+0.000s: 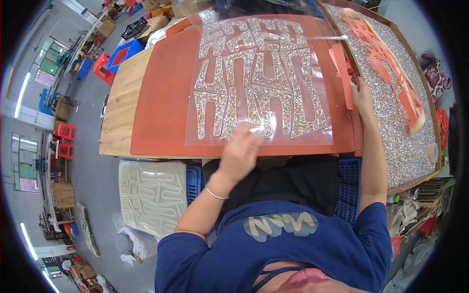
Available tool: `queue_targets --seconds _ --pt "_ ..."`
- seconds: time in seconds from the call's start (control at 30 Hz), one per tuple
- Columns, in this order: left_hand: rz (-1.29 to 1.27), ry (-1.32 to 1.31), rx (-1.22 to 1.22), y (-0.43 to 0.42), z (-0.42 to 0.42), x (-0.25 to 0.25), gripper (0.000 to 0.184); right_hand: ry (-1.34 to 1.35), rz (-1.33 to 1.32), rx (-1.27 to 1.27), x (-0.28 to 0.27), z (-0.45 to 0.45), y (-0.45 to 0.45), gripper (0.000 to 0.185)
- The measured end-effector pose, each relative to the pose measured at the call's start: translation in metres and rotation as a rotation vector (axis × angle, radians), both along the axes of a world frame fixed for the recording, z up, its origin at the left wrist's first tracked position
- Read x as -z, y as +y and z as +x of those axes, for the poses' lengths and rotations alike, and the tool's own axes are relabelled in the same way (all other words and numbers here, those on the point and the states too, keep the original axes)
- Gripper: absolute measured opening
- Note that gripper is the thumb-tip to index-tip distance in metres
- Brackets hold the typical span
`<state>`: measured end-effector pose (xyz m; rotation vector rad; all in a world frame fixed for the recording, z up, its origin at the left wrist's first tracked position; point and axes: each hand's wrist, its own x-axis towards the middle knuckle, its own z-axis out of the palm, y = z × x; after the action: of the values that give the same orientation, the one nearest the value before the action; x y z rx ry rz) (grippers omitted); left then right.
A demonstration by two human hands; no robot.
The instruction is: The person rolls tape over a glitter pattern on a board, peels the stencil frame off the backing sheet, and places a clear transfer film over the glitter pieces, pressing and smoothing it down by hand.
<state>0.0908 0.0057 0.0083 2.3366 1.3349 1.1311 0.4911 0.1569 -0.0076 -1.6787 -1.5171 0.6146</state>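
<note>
A clear plastic sheet (320, 128) lies on a reddish-brown mat (163, 102), bearing rows of glittery cut-out shapes (210, 115) with long rounded slots. Over the sheet's near edge is my left hand (239, 151), its fingers bent and smeared by motion; whether they hold anything is hidden. At the mat's right edge, my right hand (362, 97) has its fingers closed at the side of a flat coral-coloured strip (342, 75). Part of that grip is hidden from above.
Right of the mat stands a wide tray of silvery glitter (400, 156), with coral cut-out pieces (381, 58) and a tape roll (433, 153). Below left is a pale moulded sheet (152, 195). Blue crates (348, 188) stand under the table; red stools (66, 134) are farther left.
</note>
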Motion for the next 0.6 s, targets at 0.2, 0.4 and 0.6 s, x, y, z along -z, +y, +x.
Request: queue_targets --seconds 0.2,0.4,0.6 --pt "-0.136 -0.549 -0.327 0.083 -0.089 -0.019 0.070 0.308 0.300 0.071 -0.026 -0.018 0.019 0.069" --pt "-0.464 -1.116 0.209 0.165 -0.083 -0.091 0.059 0.918 0.177 -0.137 -0.053 -0.034 0.073 0.053" --pt "-0.524 -1.218 0.061 0.129 -0.087 -0.068 0.025 0.778 0.111 -0.059 -0.056 -0.062 0.003 0.024"
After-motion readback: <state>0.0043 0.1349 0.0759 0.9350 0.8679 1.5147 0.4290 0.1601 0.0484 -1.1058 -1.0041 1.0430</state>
